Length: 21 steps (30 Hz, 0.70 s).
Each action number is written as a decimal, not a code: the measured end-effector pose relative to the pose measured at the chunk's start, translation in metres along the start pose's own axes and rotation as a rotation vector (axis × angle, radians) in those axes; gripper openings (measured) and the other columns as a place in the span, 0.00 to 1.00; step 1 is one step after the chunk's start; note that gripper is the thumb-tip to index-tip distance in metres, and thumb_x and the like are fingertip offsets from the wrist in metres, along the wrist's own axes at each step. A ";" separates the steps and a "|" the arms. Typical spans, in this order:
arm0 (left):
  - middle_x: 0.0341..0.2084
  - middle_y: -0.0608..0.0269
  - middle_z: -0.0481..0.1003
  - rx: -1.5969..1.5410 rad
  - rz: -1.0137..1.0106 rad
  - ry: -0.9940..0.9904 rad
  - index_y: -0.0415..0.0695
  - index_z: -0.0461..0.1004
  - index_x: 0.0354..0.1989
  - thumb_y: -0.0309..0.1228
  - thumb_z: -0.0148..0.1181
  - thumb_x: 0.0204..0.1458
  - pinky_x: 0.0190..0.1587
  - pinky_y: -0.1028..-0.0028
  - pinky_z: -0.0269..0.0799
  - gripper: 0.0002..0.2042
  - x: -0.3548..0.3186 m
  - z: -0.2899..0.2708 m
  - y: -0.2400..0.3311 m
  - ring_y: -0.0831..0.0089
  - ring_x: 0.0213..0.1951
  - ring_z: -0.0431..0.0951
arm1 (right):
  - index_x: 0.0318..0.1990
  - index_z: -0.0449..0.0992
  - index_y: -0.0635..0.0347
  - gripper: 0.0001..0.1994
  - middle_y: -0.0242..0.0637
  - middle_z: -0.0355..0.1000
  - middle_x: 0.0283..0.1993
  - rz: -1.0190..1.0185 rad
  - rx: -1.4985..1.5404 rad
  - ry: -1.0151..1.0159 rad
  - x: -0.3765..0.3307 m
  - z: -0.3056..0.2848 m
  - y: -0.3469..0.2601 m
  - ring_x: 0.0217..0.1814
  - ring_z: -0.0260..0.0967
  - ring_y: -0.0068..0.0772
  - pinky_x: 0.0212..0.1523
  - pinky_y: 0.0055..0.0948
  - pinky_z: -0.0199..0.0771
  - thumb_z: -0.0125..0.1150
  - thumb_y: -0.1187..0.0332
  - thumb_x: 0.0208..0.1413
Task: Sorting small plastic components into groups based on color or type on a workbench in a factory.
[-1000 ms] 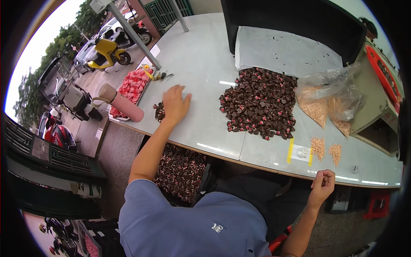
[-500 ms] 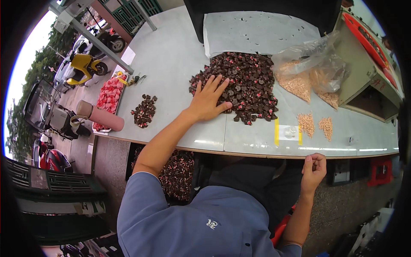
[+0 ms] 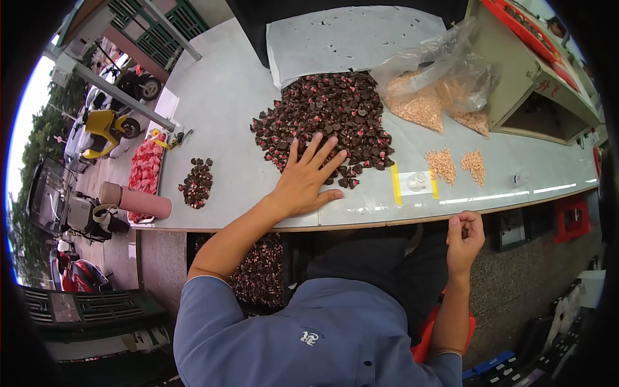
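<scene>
My left hand (image 3: 305, 178) lies flat on the pale table (image 3: 225, 109), fingers spread, its fingertips touching the near edge of a big heap of dark brown and red pieces (image 3: 329, 113). My right hand (image 3: 463, 237) hovers below the table's front edge with its fingers curled together; whether it pinches something small I cannot tell. A small separate heap of the same dark pieces (image 3: 196, 182) lies to the left.
A clear plastic bag of tan grains (image 3: 438, 84) sits right of the big heap, with two small tan heaps (image 3: 456, 164) near it. A pink cylinder (image 3: 138, 201) and a tray of red pieces (image 3: 146, 173) stand at the left end. More dark pieces (image 3: 261, 277) fill a container under the table.
My left hand moved from the small heap at the left across to the big dark heap and now rests flat at its near edge. My right hand stayed below the table edge.
</scene>
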<state>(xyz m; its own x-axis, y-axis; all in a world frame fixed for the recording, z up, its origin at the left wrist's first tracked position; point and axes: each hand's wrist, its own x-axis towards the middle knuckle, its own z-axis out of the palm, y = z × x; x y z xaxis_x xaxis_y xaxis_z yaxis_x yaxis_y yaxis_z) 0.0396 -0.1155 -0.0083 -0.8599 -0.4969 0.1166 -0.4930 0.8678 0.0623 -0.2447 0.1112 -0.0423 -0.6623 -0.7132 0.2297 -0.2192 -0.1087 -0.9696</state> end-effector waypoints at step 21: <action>0.38 0.72 0.76 -0.015 0.387 0.194 0.52 0.80 0.36 0.27 0.64 0.43 0.68 0.36 0.35 0.10 0.025 -0.006 0.013 0.63 0.61 0.67 | 0.36 0.75 0.58 0.03 0.39 0.73 0.22 -0.200 -0.786 0.006 0.051 -0.011 -0.003 0.24 0.73 0.42 0.26 0.36 0.70 0.60 0.71 0.55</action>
<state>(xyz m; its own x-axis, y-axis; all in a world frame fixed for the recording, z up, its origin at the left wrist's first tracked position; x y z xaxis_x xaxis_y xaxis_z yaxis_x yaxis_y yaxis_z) 0.0127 -0.1170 0.0017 -0.9397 -0.1261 0.3178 -0.1359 0.9907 -0.0088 -0.2858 0.0831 -0.0265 -0.5607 -0.7275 0.3955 -0.7717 0.2860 -0.5680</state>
